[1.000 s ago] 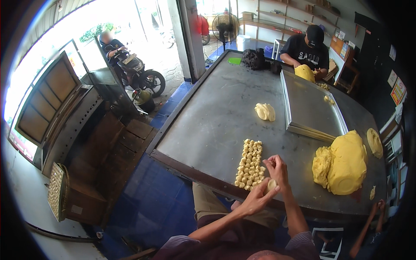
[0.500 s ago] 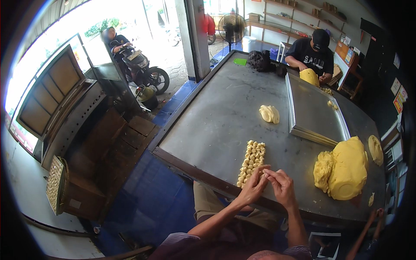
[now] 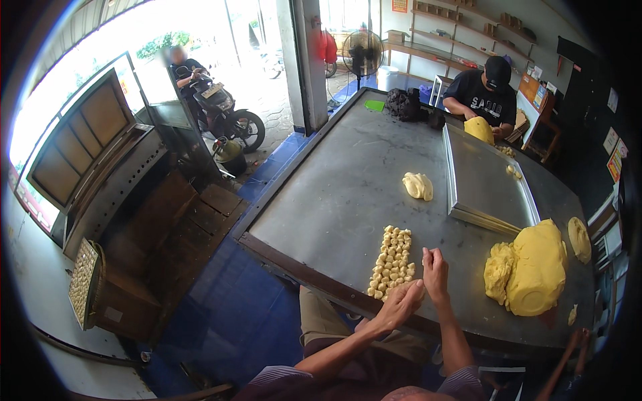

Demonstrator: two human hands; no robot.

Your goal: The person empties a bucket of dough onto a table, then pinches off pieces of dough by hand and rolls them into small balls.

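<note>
Small yellow dough pieces (image 3: 392, 259) lie in neat rows near the front edge of the grey metal table (image 3: 348, 194). My left hand (image 3: 402, 302) reaches to the rows' near right corner, fingers bunched together on a dough piece there. My right hand (image 3: 435, 272) hovers just right of the rows with its fingers curled in; nothing shows in it. A big yellow dough mass (image 3: 533, 267) sits to the right of my hands.
A small dough lump (image 3: 418, 186) lies mid-table beside a long metal tray (image 3: 487, 182). A person in black (image 3: 483, 90) works another dough ball (image 3: 479, 128) at the far end. Wooden crates and a glass cabinet (image 3: 87, 147) stand left; a motorbike (image 3: 221, 117) is outside.
My hands were together, working a dough piece just below the rows. They have now parted: the left hand went down to the rows' corner, the right lifted slightly to the right.
</note>
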